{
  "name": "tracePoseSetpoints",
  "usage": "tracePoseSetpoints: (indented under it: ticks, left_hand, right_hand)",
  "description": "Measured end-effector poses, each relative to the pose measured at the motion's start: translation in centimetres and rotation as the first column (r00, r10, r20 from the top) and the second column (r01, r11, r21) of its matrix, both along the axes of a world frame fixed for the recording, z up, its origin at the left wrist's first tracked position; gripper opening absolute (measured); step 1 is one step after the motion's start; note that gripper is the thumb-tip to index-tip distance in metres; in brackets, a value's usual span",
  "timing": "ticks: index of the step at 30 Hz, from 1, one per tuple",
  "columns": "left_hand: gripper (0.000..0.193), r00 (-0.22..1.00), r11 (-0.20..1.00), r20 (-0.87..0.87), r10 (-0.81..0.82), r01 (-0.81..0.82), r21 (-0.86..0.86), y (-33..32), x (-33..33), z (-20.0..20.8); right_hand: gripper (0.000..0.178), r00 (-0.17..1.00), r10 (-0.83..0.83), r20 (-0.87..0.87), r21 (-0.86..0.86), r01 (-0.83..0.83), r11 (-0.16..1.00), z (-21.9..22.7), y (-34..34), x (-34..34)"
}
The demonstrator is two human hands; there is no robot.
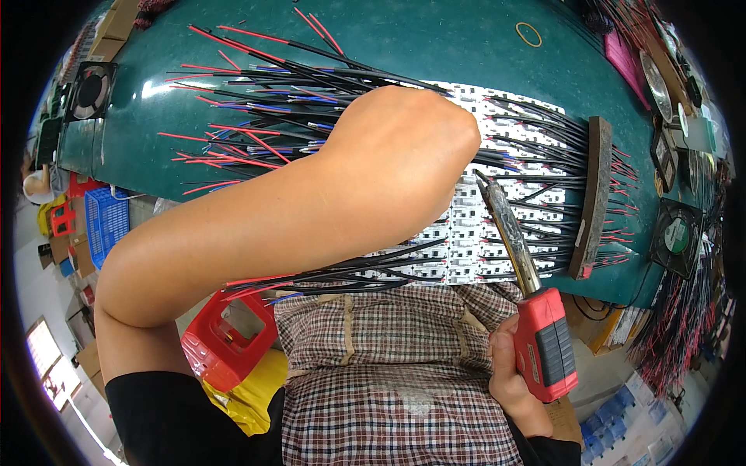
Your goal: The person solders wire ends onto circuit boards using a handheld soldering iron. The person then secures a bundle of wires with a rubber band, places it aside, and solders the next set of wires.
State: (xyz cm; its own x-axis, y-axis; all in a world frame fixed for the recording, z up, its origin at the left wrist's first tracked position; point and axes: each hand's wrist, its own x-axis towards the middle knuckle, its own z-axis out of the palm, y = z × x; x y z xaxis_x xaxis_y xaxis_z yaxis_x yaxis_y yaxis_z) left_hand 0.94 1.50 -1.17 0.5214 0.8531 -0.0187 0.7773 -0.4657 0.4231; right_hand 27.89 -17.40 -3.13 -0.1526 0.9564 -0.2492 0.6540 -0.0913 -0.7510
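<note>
Head view: right hand [510, 377] grips a soldering iron [528, 278] across the worktop's [435, 43] near edge; left hand [410, 136], grip unclear, overlaps circuit boards [465, 252].

At one o'clock the left hand [412, 128] hides part of the white circuit boards [465, 233], while at four the right hand [513, 382] grips a red-handled soldering iron [536, 314].

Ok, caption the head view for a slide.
Right hand holds a red-handled soldering iron, tip over white circuit boards with black wires; left hand above them.
</note>
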Motion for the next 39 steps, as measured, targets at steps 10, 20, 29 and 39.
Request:
tracePoseSetpoints:
  ticks: [10,20,29,39]
  left_hand:
    - [0.019,0.998,0.991,0.016,0.059,-0.056,-0.125,0.2,-0.3,1.0]
    - [0.032,0.736,0.742,0.347,0.581,-0.654,0.146,-4.8,-6.1,9.5]
    - [0.012,0.847,0.894,0.286,0.448,-0.427,-0.134,-10.6,1.5,4.3]
    - [0.016,0.916,0.929,0.174,0.362,-0.37,0.012,-5.3,0.9,-1.5]
  right_hand:
    - [0.018,0.987,-0.115,-0.11,-0.062,0.109,0.992,0.5,-0.1,-0.1]
    - [0.019,0.972,-0.161,-0.171,-0.108,0.144,0.984,-0.6,-0.7,1.2]
    - [0.019,0.992,-0.086,-0.097,0.084,0.095,0.992,-1.0,-0.6,0.6]
    - [0.02,0.994,-0.052,-0.095,0.064,0.058,0.996,-2.1,-1.8,0.9]
